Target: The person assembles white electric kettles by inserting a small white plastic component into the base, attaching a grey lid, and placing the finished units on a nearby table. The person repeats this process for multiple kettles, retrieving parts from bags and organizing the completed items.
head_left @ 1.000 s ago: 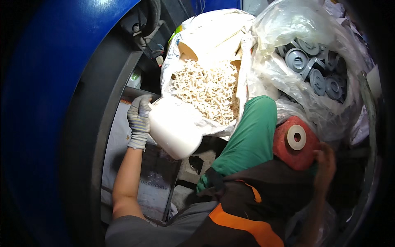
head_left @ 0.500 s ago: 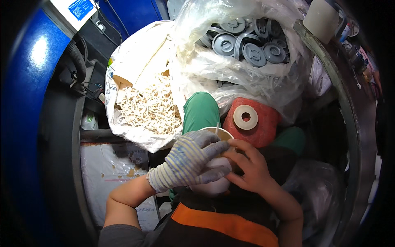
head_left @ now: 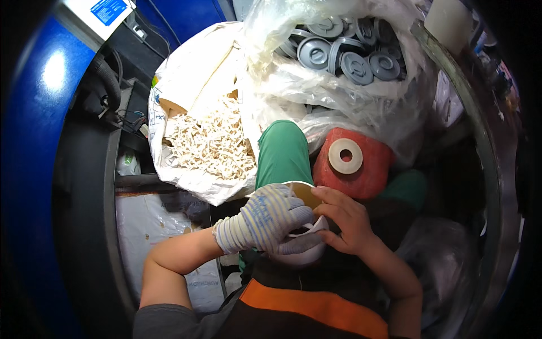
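Observation:
My left hand (head_left: pixel 270 219), in a striped white knit glove, wraps over a white plastic cup (head_left: pixel 302 254) held close to my lap. My bare right hand (head_left: pixel 342 219) touches the cup's rim from the right, fingers curled on its edge. The cup's tan inside (head_left: pixel 305 192) shows just above the glove. A white sack (head_left: pixel 195 96) stands open ahead on the left, full of small cream plastic pieces (head_left: pixel 212 144). A red spool (head_left: pixel 353 164) with a cream round hub lies just beyond my right hand, next to my green-clad knee (head_left: pixel 279 152).
A clear plastic bag (head_left: pixel 339 73) holding several grey round caps sits at the back right. A blue curved machine body (head_left: pixel 34 141) with black hoses fills the left side. A metal rim (head_left: pixel 480 147) curves down the right. A white wrapped package (head_left: pixel 152 220) lies below the sack.
The gloved left hand carried the white cup from the sack down to the lap. The right hand came off the red spool and onto the cup's rim. The view swung right.

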Demonstrator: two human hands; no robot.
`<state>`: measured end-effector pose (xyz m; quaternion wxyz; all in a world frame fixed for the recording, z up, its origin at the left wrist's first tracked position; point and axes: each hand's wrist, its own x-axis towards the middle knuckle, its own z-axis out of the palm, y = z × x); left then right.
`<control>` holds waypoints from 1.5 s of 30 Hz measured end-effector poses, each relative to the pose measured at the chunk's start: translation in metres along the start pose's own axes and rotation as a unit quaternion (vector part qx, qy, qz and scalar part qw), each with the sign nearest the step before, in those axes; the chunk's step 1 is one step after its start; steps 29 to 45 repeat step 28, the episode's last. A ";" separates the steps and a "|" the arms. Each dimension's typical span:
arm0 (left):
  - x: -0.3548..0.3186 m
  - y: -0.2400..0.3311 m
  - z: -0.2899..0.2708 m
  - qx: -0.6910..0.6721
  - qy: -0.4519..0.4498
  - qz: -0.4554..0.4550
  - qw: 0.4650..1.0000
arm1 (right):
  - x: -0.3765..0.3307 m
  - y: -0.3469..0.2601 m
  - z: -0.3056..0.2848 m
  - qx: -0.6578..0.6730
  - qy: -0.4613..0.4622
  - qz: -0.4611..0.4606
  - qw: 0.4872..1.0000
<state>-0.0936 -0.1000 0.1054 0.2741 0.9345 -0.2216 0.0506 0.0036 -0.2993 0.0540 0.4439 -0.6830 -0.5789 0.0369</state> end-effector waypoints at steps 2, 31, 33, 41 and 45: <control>-0.009 0.000 0.008 -0.004 0.088 0.018 0.996 | -0.005 0.000 -0.001 -0.022 0.014 -0.031 0.999; 0.088 -0.072 0.001 -0.369 -0.186 -0.344 0.843 | -0.167 0.009 -0.155 -0.022 -0.044 0.621 0.782; 0.088 -0.072 0.001 -0.369 -0.186 -0.344 0.843 | -0.167 0.009 -0.155 -0.022 -0.044 0.621 0.782; 0.088 -0.072 0.001 -0.369 -0.186 -0.344 0.843 | -0.167 0.009 -0.155 -0.022 -0.044 0.621 0.782; 0.088 -0.072 0.001 -0.369 -0.186 -0.344 0.843 | -0.167 0.009 -0.155 -0.022 -0.044 0.621 0.782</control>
